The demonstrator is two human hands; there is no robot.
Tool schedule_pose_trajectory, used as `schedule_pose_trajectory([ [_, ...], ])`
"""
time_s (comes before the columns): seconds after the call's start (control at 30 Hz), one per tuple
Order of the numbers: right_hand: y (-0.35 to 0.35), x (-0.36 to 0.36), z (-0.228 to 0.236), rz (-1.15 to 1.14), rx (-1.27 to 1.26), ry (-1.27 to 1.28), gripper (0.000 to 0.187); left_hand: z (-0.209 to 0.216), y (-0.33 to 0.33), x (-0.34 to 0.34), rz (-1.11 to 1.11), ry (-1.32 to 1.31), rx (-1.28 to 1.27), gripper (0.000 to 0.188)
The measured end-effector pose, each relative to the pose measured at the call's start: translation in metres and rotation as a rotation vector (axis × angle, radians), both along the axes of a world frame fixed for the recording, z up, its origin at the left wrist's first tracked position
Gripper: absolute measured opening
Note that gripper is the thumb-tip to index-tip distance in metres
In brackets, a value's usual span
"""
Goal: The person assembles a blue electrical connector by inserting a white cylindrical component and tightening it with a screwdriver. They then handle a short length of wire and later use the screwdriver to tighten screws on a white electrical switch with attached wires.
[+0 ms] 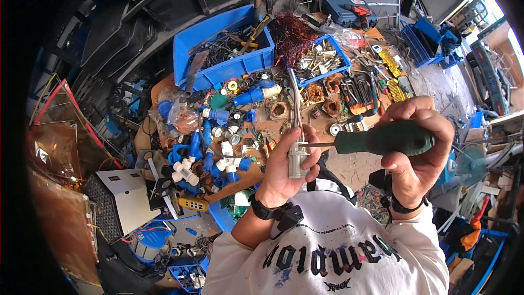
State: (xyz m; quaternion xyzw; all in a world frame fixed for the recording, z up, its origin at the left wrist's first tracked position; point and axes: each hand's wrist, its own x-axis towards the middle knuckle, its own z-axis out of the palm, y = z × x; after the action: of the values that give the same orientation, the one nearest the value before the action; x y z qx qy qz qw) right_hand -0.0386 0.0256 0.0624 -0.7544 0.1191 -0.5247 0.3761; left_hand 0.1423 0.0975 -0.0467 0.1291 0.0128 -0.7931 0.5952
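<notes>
Close to my chest, my left hand (286,166) is closed around a small pale grey connector (297,165), held upright. A grey cable (295,95) runs up from the connector's top toward the far side of the table. My right hand (417,153) wraps round the dark green handle of a screwdriver (376,139). Its thin shaft points left, and the tip meets the connector's upper part near my left fingers. Whether the tip sits in a screw is too small to tell. Both wrists wear black straps.
A blue bin (224,76) of cables and tools stands far left on the cluttered table. Beside it lie red wire (292,38) and a blue tray (323,63) of metal parts. Blue and white plugs (210,147) crowd the left; hex keys (357,95) and a drill (361,15) lie right.
</notes>
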Motion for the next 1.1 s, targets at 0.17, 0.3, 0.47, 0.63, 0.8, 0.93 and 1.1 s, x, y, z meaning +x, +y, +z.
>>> schedule_pose_trajectory([
  [0.17, 0.011, 0.012, 0.013, 0.05, 0.177, -0.038, 0.068, 0.001, -0.001, -0.001, 0.001, -0.019, -0.007, 0.029],
  [0.3, 0.005, 0.008, 0.009, -0.033, 0.057, 0.029, 0.069, 0.0, -0.001, 0.0, -0.002, -0.001, -0.004, 0.029],
  [0.47, 0.009, 0.008, 0.011, 0.026, 0.089, -0.015, 0.069, 0.002, 0.001, 0.0, 0.007, -0.02, -0.003, 0.03],
  [0.63, 0.012, 0.02, 0.012, 0.13, 0.154, -0.122, 0.061, 0.001, 0.002, 0.001, 0.008, -0.046, -0.019, 0.029],
  [0.8, -0.001, 0.005, 0.008, 0.001, -0.062, 0.061, 0.069, -0.001, 0.003, 0.002, 0.013, -0.014, -0.011, 0.028],
  [0.93, 0.018, 0.019, 0.01, 0.099, 0.237, -0.146, 0.075, -0.001, 0.003, 0.003, 0.017, -0.008, -0.033, 0.028],
  [1.1, 0.013, 0.019, 0.01, 0.025, 0.188, -0.098, 0.075, 0.0, 0.004, 0.001, 0.022, 0.002, -0.034, 0.028],
])
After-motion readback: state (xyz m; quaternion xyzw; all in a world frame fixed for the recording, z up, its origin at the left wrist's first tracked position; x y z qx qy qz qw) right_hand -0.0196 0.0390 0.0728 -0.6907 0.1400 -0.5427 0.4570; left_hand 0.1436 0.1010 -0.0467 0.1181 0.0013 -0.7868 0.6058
